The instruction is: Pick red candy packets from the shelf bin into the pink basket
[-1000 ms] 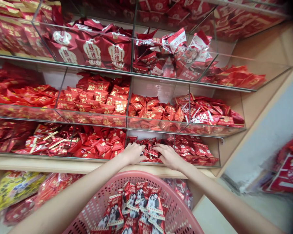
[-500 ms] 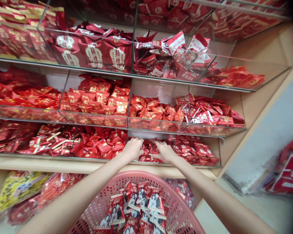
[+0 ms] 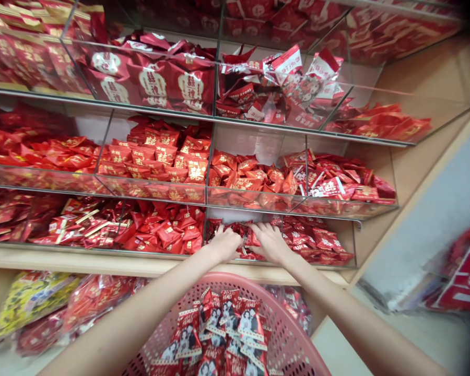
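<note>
My left hand (image 3: 226,245) is in the lowest shelf bin, resting on small red candy packets (image 3: 250,239) with its fingers bent down among them. Its fingertips are partly hidden. Beside it, my right hand (image 3: 272,243) touches the same packets, fingers spread and pointing left. A narrow strip of packets shows between the two hands. Below my wrists stands a pink perforated plastic basket (image 3: 297,318). Inside it lie several red packets (image 3: 223,334) printed with black-and-white figures.
Clear dividers and front panels split the wooden shelf unit (image 3: 423,167) into bins of red packets. A middle shelf lip (image 3: 258,207) runs just above my hands. Under the unit lie a yellow bag (image 3: 33,300) and red bags (image 3: 97,297). More red packages (image 3: 468,282) sit at right.
My left hand has shifted right, nearer the right hand. The right hand has moved slightly right, staying on the packets. The basket's packets look the same.
</note>
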A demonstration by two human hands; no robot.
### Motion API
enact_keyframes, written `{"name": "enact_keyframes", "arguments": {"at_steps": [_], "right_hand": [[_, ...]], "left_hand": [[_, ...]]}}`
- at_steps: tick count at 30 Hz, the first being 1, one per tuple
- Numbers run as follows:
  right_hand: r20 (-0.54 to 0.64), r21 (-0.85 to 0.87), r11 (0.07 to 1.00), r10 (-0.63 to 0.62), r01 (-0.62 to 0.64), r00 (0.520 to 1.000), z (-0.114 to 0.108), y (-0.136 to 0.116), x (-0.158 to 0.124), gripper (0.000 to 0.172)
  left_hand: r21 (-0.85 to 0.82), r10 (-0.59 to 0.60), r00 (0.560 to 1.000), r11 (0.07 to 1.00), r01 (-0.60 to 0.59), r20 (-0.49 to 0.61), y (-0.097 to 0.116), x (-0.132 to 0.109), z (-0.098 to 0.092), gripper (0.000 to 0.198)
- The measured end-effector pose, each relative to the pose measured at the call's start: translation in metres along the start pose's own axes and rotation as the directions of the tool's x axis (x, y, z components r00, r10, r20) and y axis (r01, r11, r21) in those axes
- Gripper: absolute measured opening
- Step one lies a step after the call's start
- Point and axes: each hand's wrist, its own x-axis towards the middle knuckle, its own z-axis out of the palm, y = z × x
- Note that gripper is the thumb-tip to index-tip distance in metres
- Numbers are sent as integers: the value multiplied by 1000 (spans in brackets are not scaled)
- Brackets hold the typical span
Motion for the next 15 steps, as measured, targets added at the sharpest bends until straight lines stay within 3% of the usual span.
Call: {"name": "enact_keyframes", "arguments": {"at_steps": [6,9,15], "right_hand": [[-121,-209,975,-95,68,988,-10,-9,-14,60],[-135,-254,966,-86,50,987,-8,-8,-17,60],[-70,-250,968,-17,-1,997,0,-5,-18,57]], "left_hand": [[-74,-38,982,996,52,183,-7,23,3,21],[-54,-65,966,995,81,250,-10,26,3,26],[-21,-98,969,994,105,227,-2,23,4,29]]}}
